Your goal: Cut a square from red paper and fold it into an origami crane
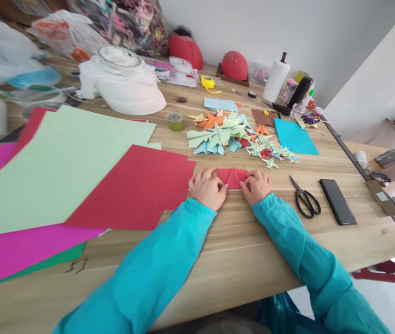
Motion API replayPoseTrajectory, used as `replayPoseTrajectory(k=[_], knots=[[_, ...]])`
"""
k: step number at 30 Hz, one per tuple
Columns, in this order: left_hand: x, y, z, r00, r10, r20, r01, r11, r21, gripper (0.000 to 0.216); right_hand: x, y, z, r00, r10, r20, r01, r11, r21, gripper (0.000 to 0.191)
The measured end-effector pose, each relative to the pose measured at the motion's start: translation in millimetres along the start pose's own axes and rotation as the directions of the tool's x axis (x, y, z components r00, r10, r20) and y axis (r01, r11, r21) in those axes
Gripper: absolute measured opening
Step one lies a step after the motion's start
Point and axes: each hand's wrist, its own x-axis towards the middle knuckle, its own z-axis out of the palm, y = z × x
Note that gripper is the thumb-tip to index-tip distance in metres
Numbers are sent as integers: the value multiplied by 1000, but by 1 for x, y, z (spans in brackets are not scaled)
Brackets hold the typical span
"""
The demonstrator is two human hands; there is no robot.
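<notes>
A small folded piece of red paper [232, 178] with creases meeting in its middle lies on the wooden table [253, 260]. My left hand [208, 188] pinches its left end, thumb toward the centre. At the opposite end, my right hand [256, 186] grips the paper between thumb and curled fingers. Just beyond my hands is a heap of folded paper stars [218, 134] in pale green, blue, orange and red. Black-handled scissors [307, 197] rest to the right of my right hand, beside a black phone [337, 202].
Large sheets of red paper [131, 185], pale green paper [61, 162] and magenta paper [37, 250] overlap on the left. Behind stand a white cap [124, 83], a tape roll [174, 121], a yellow tape measure [207, 82] and a red pincushion [234, 65]. A turquoise sheet [294, 136] lies at right.
</notes>
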Motion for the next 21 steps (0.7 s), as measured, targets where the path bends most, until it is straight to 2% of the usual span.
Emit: replayPoseTrajectory(k=[5, 8, 10, 14, 21], knots=[[-2, 4, -2, 1000, 18, -20, -17, 999, 46, 17, 0, -3, 0, 999, 14, -33, -15, 1000, -11, 24], [-3, 8, -5, 994, 97, -55, -92, 993, 79, 14, 0, -4, -1, 999, 19, -42, -20, 1000, -17, 25], [-4, 11, -7, 989, 142, -38, -139, 987, 84, 13, 0, -3, -2, 999, 16, -45, -17, 1000, -18, 26], [-3, 14, -7, 997, 79, 24, -81, 994, 74, 12, -1, -2, -2, 999, 14, -43, -13, 1000, 11, 27], [-2, 19, -9, 998, 12, 55, -17, 996, 88, 13, -1, -2, -2, 999, 36, -33, -36, 999, 0, 28]])
